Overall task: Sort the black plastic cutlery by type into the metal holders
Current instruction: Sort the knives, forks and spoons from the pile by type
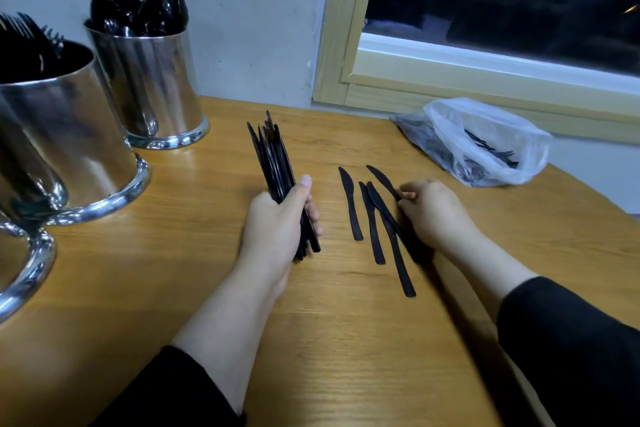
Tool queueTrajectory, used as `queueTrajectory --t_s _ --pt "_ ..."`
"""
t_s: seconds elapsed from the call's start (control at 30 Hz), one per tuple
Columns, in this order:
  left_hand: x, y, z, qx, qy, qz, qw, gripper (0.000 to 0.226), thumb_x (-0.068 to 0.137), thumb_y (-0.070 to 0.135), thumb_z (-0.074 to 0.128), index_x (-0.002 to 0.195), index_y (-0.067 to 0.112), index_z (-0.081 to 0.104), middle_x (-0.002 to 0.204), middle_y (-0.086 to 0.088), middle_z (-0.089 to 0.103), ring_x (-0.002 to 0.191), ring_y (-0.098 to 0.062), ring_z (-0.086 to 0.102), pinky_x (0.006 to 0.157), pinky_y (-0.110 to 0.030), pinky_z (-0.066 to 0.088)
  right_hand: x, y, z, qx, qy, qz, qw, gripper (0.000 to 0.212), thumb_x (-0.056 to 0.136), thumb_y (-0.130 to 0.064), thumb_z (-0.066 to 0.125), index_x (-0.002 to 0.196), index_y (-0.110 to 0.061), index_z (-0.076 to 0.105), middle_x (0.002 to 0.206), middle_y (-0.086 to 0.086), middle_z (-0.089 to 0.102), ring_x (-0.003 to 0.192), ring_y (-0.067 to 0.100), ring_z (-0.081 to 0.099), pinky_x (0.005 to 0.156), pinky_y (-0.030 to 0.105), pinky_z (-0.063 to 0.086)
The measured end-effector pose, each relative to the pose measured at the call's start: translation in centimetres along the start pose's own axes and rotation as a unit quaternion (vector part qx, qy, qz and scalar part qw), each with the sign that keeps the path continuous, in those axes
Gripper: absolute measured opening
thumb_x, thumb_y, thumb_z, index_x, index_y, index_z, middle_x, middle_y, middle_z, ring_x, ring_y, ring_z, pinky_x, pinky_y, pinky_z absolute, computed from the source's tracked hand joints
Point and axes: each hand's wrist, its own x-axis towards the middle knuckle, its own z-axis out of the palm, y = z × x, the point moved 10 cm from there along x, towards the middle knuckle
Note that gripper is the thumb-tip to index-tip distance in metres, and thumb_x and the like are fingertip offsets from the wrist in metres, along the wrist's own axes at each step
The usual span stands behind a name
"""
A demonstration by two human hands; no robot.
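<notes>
Left hand (pixel 277 215) fisted round a knife bundle (pixel 273 166), blades up past the thumb for dropping in a metal holder (pixel 20 253), right hand (pixel 429 208) fingertips pinching a loose knife (pixel 382 178) off the table (pixel 346 340) to add.

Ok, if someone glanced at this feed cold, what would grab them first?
Probably the left hand at centre, gripping a bundle of black knives. Next, the right hand pinching one of the loose knives lying on the wooden table. Shiny metal holders stand far left.
</notes>
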Motion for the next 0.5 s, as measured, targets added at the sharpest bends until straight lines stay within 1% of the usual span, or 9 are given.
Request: queueTrajectory --t_s 0.07,0.13,0.17,0.23,0.3,0.33,0.4,0.47,0.5 --pt "0.1 0.0 -0.3 -0.001 0.004 0.0 1.0 0.033 0.103 0.035 0.061 0.078 0.013 0.06 0.064 0.0 0.061 0.056 -0.017 0.06 0.067 -0.039 0.05 -0.4 0.0 0.3 0.014 -0.015 0.015 1.0 0.027 0.1 -0.021 0.055 0.125 -0.017 0.065 0.123 0.008 0.061 0.103 0.021 0.062 0.089 0.034 0.054" --pt "0.1 0.1 -0.4 -0.004 0.005 0.002 1.0 0.031 0.103 0.035 0.06 0.082 0.012 0.061 0.064 -0.001 0.06 0.055 -0.017 0.06 0.065 -0.037 0.05 -1.0 -0.3 0.6 0.011 -0.015 0.026 0.999 0.032 0.102 -0.036 0.052 0.118 -0.013 0.066 0.116 0.009 0.063 0.097 0.023 0.063 0.089 0.04 0.056" --pt "0.1 0.1 -0.3 -0.003 0.004 0.003 1.0 0.031 0.103 0.035 0.06 0.083 0.012 0.061 0.064 -0.001 0.061 0.055 -0.017 0.06 0.065 -0.037 0.05 -1.3 -0.6 0.9 -0.002 -0.016 0.026 1.0 0.044 0.1 -0.05 0.049 0.113 -0.012 0.067 0.114 0.011 0.062 0.097 0.026 0.063 0.089 0.042 0.055" --pt "0.1 0.1 -0.2 0.009 0.003 0.004 1.0 0.031 0.103 0.036 0.06 0.084 0.012 0.061 0.064 -0.001 0.061 0.055 -0.017 0.06 0.064 -0.035 0.05 -2.0 -1.1 1.5 -0.031 -0.024 0.035 0.999 0.071 0.086 -0.078 0.046 0.104 -0.012 0.066 0.111 0.011 0.056 0.099 0.03 0.059 0.09 0.044 0.053" --pt "0.0 0.1 -0.2 0.025 0.0 0.006 1.0 0.032 0.102 0.037 0.06 0.085 0.011 0.061 0.065 -0.001 0.061 0.056 -0.018 0.061 0.063 -0.034 0.05 -2.3 -1.8 2.2 -0.044 -0.024 0.044 0.998 0.084 0.073 -0.089 0.048 0.105 -0.013 0.064 0.112 0.009 0.05 0.103 0.032 0.055 0.094 0.046 0.051" --pt "-0.1 0.1 -0.2 0.028 -0.001 0.008 1.0 0.032 0.102 0.038 0.06 0.085 0.011 0.061 0.065 -0.002 0.062 0.056 -0.018 0.061 0.063 -0.035 0.05 -2.3 -2.3 2.4 -0.042 -0.018 0.043 0.998 0.084 0.073 -0.087 0.052 0.11 -0.013 0.063 0.114 0.009 0.05 0.106 0.033 0.054 0.096 0.046 0.05" --pt "-0.2 0.2 -0.2 0.03 -0.004 0.009 0.999 0.033 0.102 0.038 0.06 0.086 0.01 0.061 0.066 -0.002 0.062 0.056 -0.018 0.061 0.064 -0.035 0.051 -2.0 -3.4 2.6 -0.02 -0.008 0.038 0.999 0.074 0.081 -0.075 0.06 0.12 -0.011 0.059 0.12 0.011 0.05 0.11 0.034 0.054 0.098 0.045 0.048" --pt "-0.2 0.2 -0.2 0.029 -0.007 0.008 1.0 0.032 0.102 0.038 0.06 0.086 0.01 0.061 0.066 -0.002 0.062 0.057 -0.018 0.061 0.063 -0.034 0.051 -1.4 -4.1 2.6 0.002 -0.013 0.038 0.999 0.06 0.089 -0.057 0.066 0.124 -0.01 0.059 0.122 0.013 0.054 0.109 0.034 0.057 0.095 0.043 0.049" --pt "-0.3 0.2 -0.2 0.025 -0.009 0.006 1.0 0.032 0.102 0.037 0.06 0.086 0.01 0.061 0.066 -0.002 0.061 0.056 -0.017 0.061 0.061 -0.033 0.051 -1.1 -4.4 2.5 0.011 -0.018 0.038 0.999 0.052 0.09 -0.049 0.068 0.123 -0.009 0.061 0.119 0.013 0.058 0.106 0.032 0.059 0.09 0.041 0.051"
